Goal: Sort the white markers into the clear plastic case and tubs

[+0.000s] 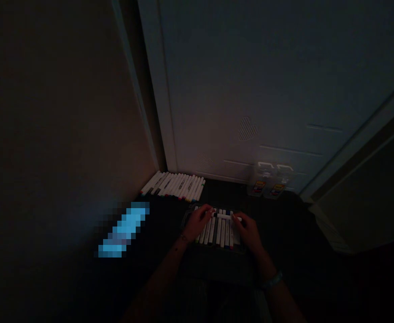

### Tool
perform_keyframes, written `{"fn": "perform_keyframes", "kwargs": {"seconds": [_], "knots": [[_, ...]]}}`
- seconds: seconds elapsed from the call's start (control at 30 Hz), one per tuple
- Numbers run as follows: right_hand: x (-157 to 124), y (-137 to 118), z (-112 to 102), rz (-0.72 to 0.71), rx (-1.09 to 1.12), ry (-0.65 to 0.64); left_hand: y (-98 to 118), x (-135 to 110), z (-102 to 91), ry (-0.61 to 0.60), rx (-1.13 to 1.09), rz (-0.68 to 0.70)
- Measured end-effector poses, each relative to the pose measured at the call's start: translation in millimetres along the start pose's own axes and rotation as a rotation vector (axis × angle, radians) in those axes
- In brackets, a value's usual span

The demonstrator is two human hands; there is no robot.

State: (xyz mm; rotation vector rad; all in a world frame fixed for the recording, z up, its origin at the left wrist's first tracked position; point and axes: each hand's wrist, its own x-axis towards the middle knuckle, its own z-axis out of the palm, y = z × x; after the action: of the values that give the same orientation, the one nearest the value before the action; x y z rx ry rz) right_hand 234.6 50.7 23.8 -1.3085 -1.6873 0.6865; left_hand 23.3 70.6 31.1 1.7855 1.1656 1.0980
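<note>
A white marker (224,216) lies crosswise above a row of upright-lying white markers (221,233) with coloured ends. My left hand (199,220) pinches its dark left end between the fingertips. At the other end, the fingers of my right hand (248,229) are closed around the marker's white body. The row beneath sits in what looks like a dark, shallow case (186,217), partly covered by my hands. Dim light makes the case's edges hard to make out.
Many more white markers (175,186) lie side by side at the back left against the wall. Two clear plastic cases with handles, one of them a left case (258,181) and the other a right case (278,183), stand by the white panel. A blurred bright blue shape (126,229) is at left.
</note>
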Motion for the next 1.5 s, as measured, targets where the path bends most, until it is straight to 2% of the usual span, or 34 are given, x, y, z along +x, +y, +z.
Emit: {"fn": "perform_keyframes", "kwargs": {"seconds": [0.43, 0.67, 0.83, 1.5], "knots": [[1.4, -0.4, -0.2, 0.021, -0.036, 0.019, 0.8, -0.9, 1.1, -0.049, -0.034, -0.014], [1.3, -4.2, -1.0, 0.053, 0.056, -0.004, -2.4, -0.1, 1.4, 0.021, 0.005, -0.033], [1.0, -6.0, -1.4, 0.025, 0.061, 0.006, -2.8, 0.5, 2.0, 0.045, -0.033, -0.048], [3.1, -6.1, -0.5, 0.032, 0.160, 0.045, -2.7, 0.9, 0.0, 0.029, 0.012, -0.028]]}}
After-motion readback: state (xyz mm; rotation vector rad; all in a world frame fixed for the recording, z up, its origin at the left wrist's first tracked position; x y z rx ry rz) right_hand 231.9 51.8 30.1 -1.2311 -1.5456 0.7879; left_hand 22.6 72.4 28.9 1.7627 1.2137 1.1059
